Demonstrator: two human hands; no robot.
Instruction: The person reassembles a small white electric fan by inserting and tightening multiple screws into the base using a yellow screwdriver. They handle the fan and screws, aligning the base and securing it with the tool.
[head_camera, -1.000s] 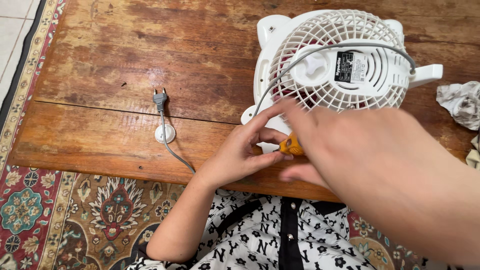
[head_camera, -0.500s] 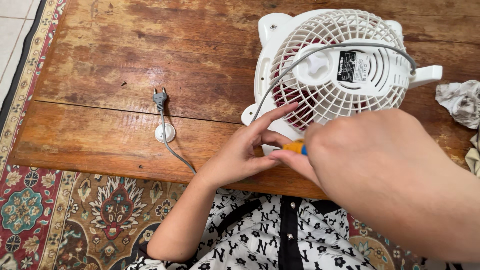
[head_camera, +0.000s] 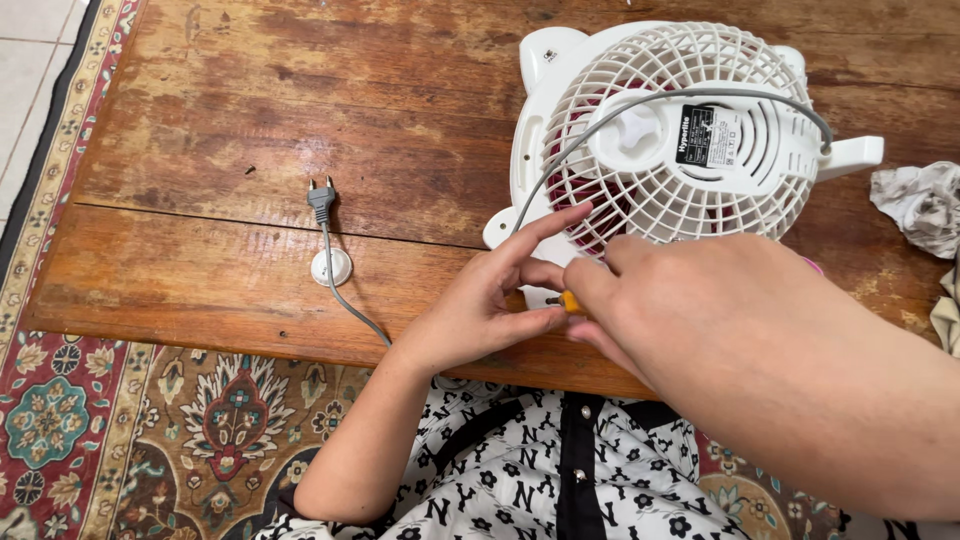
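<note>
A white table fan (head_camera: 690, 130) is laid grille-up on the worn wooden table (head_camera: 250, 130), toward 1 o'clock of the view, its near rim at the table's front edge. At that rim, about 6 o'clock on the fan, a small screwdriver with an orange handle (head_camera: 571, 300) is held; only a sliver of handle and a short dark shaft tip show. The right hand (head_camera: 690, 310) is closed around the handle from the 4 o'clock side, fingers curled tight. The left hand (head_camera: 490, 300) is set against the fan's rim from 8 o'clock, forefinger stretched along the grille, thumb and the other fingers pinched in by the tool's tip; whether something is pinched there cannot be told. Judged from this, a fastener in the fan's lower rim is being worked, and the step calls for the tip to be kept seated and the fan steadied while the handle is turned. The grey cord (head_camera: 345, 295) is run over the grille and off the front edge, back up to its plug (head_camera: 320, 198) at 9 o'clock, beside a small white disc (head_camera: 330, 266). A crumpled cloth (head_camera: 920, 205) lies at 3 o'clock. No container is seen; behind the grille, dark red blades are enclosed.
</note>
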